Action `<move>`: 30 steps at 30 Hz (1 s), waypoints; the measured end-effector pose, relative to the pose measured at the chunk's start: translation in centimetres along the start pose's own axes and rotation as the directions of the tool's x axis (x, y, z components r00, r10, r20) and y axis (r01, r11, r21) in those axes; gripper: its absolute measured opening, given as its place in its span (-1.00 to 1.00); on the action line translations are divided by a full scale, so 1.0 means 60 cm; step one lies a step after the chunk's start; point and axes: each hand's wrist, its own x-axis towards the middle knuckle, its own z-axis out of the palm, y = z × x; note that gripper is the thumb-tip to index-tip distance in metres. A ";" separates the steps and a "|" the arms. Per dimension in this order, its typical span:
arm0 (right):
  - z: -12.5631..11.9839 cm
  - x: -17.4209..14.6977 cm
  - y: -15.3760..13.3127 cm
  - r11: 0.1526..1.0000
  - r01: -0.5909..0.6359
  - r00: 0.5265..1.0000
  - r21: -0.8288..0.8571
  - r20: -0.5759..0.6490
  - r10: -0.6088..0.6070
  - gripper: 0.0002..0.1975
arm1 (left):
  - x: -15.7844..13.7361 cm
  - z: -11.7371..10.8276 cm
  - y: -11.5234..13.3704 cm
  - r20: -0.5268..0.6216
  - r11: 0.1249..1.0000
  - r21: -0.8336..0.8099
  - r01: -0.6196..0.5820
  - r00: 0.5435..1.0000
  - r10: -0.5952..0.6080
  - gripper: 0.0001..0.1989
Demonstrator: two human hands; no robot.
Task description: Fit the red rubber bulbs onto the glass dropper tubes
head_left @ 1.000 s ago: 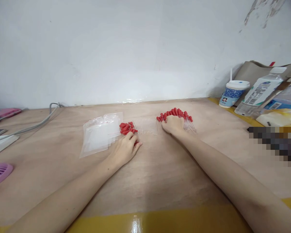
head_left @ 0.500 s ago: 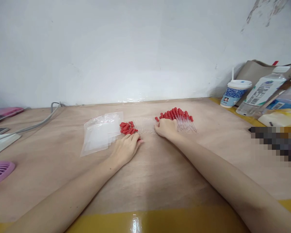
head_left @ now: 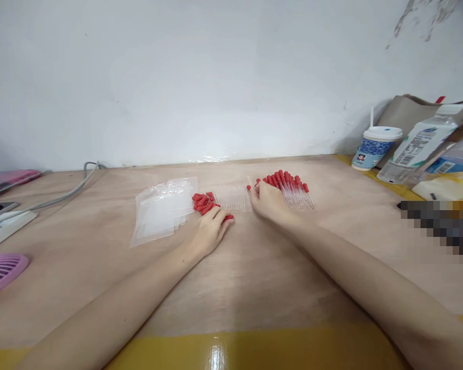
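Note:
My left hand [head_left: 211, 230] is closed with a red rubber bulb [head_left: 229, 217] poking out at its fingertips. Just beyond it lies a pile of loose red bulbs [head_left: 203, 203]. My right hand [head_left: 269, 200] pinches a clear glass dropper tube [head_left: 249, 181], whose upper end sticks up past the fingers. Between the hands, a row of bare clear tubes [head_left: 233, 198] lies side by side. To the right of my right hand are several droppers with red bulbs fitted [head_left: 289, 185], fanned out with their tips toward me. My fingers hide the tube's lower end.
Clear plastic bags [head_left: 162, 210] lie overlapped left of the bulbs. A grey cable [head_left: 73, 190] and pink slotted object [head_left: 3, 272] are at the left. A lidded cup [head_left: 374, 149] and plastic bottle [head_left: 416, 144] stand at the right, before the wall [head_left: 216, 77].
My right hand has lifted a clear tube from the row, tilting it upright. My left hand has shifted slightly right, and the red bulb now shows more at its fingertips.

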 end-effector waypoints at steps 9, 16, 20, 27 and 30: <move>-0.028 -0.108 0.051 0.833 0.477 0.876 0.281 -0.084 -0.474 -0.82 | 0.005 -0.013 0.022 0.051 0.937 -0.314 0.153 0.988 -0.144 -0.83; -0.017 -0.122 0.053 0.799 0.544 0.838 0.258 -0.125 -0.530 -0.81 | 0.007 -0.002 0.028 0.144 0.849 -0.466 0.249 0.968 -0.205 -0.79; -0.018 -0.122 0.053 0.804 0.525 0.849 0.280 -0.105 -0.517 -0.81 | 0.005 -0.001 0.028 0.171 0.803 -0.525 0.283 0.959 -0.226 -0.78; -0.026 -0.123 0.052 0.787 0.546 0.834 0.289 -0.092 -0.545 -0.82 | 0.004 -0.002 0.028 0.158 0.781 -0.553 0.291 0.956 -0.245 -0.78; -0.024 -0.119 0.057 0.753 0.556 0.820 0.351 -0.083 -0.567 -0.81 | 0.003 -0.002 0.027 0.150 0.776 -0.567 0.275 0.961 -0.231 -0.78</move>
